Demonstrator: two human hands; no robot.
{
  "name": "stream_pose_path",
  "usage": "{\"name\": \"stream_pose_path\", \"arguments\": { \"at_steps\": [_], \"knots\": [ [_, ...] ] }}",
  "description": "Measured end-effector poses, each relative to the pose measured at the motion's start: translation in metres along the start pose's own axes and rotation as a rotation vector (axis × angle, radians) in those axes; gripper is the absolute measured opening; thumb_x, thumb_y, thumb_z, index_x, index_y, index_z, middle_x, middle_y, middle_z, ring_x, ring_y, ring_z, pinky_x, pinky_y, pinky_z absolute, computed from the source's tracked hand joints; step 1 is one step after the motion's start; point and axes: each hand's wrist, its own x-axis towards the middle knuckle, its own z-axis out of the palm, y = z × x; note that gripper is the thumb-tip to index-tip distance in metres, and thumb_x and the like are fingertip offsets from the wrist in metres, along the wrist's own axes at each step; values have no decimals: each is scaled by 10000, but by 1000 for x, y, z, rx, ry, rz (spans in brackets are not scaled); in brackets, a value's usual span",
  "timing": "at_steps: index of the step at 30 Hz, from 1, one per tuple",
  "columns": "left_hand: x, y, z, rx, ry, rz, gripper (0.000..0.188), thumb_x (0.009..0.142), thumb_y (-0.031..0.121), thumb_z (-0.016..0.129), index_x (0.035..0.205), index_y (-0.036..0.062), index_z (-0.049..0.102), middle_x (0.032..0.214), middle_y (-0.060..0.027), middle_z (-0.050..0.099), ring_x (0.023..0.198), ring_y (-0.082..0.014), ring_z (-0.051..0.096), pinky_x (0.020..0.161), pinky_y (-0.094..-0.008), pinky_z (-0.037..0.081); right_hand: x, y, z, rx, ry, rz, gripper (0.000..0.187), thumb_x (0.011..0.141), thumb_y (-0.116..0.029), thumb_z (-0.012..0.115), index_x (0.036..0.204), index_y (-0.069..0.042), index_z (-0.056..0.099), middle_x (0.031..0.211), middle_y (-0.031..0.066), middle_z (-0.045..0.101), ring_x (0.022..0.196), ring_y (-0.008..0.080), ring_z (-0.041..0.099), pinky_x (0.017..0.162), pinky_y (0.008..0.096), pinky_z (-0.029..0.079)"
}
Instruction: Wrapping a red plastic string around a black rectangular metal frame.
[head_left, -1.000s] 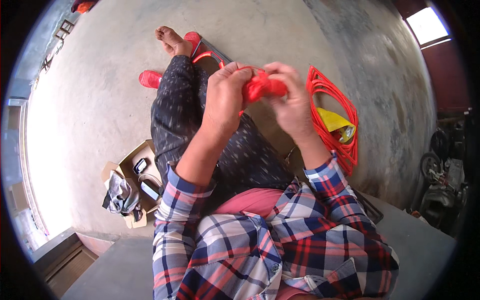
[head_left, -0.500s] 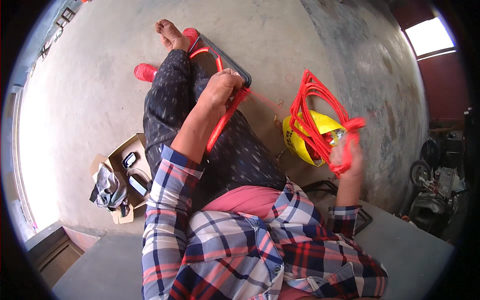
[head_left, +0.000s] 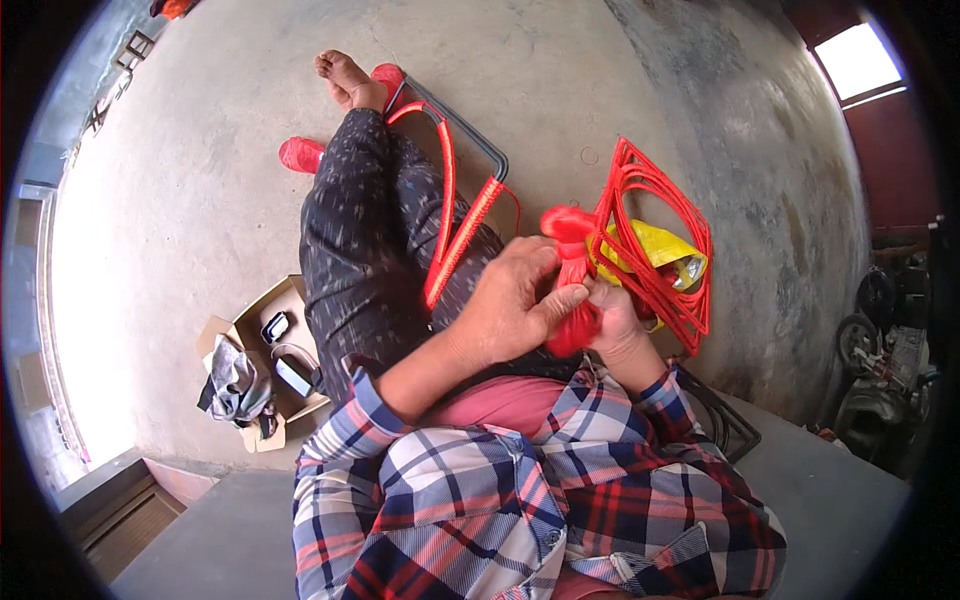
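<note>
A bundle of red cord (head_left: 572, 328) is in front of my belly, cinched at its middle, with a loop flaring at the top and a bulge below. My left hand (head_left: 515, 305) pinches it from the left, thumb across the narrow part. From the other side my right hand (head_left: 615, 318) is closed round it, its fingers partly hidden. Across my thigh lies a dark metal frame (head_left: 468, 135), part of its bars covered in red wrapping (head_left: 467, 240). A thin red strand loops from the frame's corner toward the bundle. Several red-wrapped frames (head_left: 675, 210) stand stacked beside my right hand.
Behind the stacked frames is a yellow bag (head_left: 640, 245). An open cardboard box (head_left: 262, 300) with small devices and grey cloth (head_left: 238, 382) sits on the floor at left. Red shoes (head_left: 300, 154) lie near my bare foot. A motorcycle (head_left: 870, 370) stands at far right.
My left hand has left the wrapped frame on my lap and come right to the red bundle. My right hand has brought the bundle inward, away from the stacked frames' right side.
</note>
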Motion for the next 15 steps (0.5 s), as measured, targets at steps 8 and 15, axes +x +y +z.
{"name": "stream_pose_path", "arguments": {
  "at_steps": [8, 15],
  "knots": [
    [28, -13, -72, -123, 496, 199, 311, 885, 36, 583, 1192, 51, 632, 1069, -40, 591, 1017, -137, 565, 888, -273, 462, 62, -50, -10, -271, -333, -31, 392, 917, -371, 617, 1131, -43, 641, 753, 4, 586, 583, 71, 451, 487, 199, 313],
    [63, -59, -82, 1090, 348, -49, 273, 703, 43, 626, 944, 128, 721, 947, -60, 586, 913, -262, 584, 797, -412, 465, 126, -47, 22, -1265, -88, -474, 419, 734, -128, 723, 1140, -53, 656, 1123, 71, 580, 770, 164, 592, 748, 297, 500]
  ]
}}
